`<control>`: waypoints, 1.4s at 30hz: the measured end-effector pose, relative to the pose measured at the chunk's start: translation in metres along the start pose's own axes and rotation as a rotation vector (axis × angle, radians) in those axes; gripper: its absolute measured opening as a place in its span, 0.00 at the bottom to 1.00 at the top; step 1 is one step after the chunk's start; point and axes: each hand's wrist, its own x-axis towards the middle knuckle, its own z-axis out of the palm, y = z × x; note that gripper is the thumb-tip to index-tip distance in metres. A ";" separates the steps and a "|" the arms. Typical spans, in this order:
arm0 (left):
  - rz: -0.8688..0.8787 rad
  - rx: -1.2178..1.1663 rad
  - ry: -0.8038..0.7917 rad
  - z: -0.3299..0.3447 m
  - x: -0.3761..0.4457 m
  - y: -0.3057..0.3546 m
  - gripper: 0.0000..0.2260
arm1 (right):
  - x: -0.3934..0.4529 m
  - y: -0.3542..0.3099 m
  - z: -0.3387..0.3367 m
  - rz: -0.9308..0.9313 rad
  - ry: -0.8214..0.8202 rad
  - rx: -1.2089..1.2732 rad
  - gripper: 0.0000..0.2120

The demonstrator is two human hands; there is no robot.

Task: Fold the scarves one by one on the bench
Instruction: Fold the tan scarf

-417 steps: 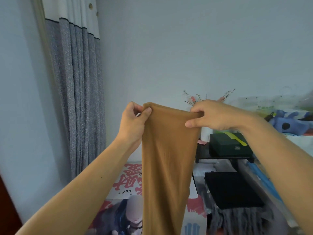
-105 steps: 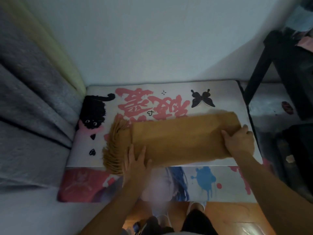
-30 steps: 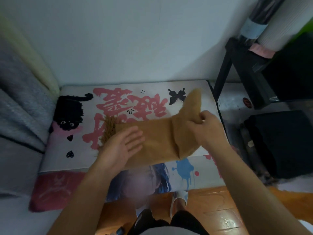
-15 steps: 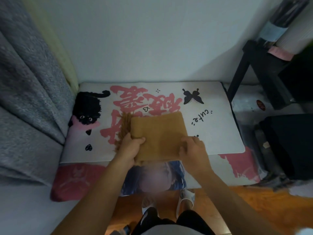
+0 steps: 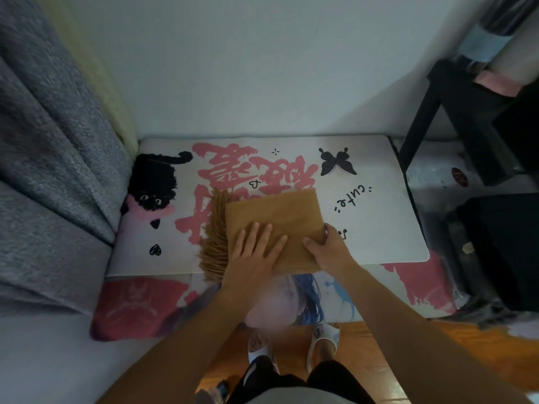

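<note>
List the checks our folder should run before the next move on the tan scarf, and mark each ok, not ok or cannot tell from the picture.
1. Scarf lies wholly on the bench: not ok, its near edge and fringe overhang the white mat's front edge.
2. Left hand presses the scarf flat: ok, fingers straight and spread on top.
3. Right hand has hold of the right edge: ok, fingers curl round the near right corner.
4. Folded layers line up: cannot tell, only the top layer shows.
5. Fringe tidy: not ok, it fans out leftward past the fold.
6. Room on the bench to the right: ok, bare mat around the word "cute".
</note>
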 end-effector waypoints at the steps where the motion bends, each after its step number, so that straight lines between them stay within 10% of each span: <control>1: 0.018 0.035 0.046 -0.001 0.002 -0.001 0.40 | 0.001 0.001 0.000 0.005 -0.016 -0.009 0.31; 13: -0.160 -0.121 -0.301 -0.020 -0.012 -0.026 0.43 | 0.012 0.003 -0.004 0.091 -0.022 -0.049 0.26; 20: -0.026 -0.129 -0.007 -0.014 -0.004 0.015 0.32 | 0.004 0.007 -0.014 0.274 -0.183 0.508 0.25; 24: -0.043 -0.331 -0.045 -0.022 0.021 0.005 0.18 | -0.010 0.030 -0.022 0.179 -0.011 0.707 0.21; 33: 0.019 -0.329 -0.081 -0.061 0.046 -0.012 0.16 | -0.040 0.041 0.030 -0.254 0.125 -0.072 0.48; 42: 0.051 -0.071 0.050 -0.021 0.010 -0.016 0.20 | -0.026 0.046 0.007 -0.299 0.387 -0.584 0.25</control>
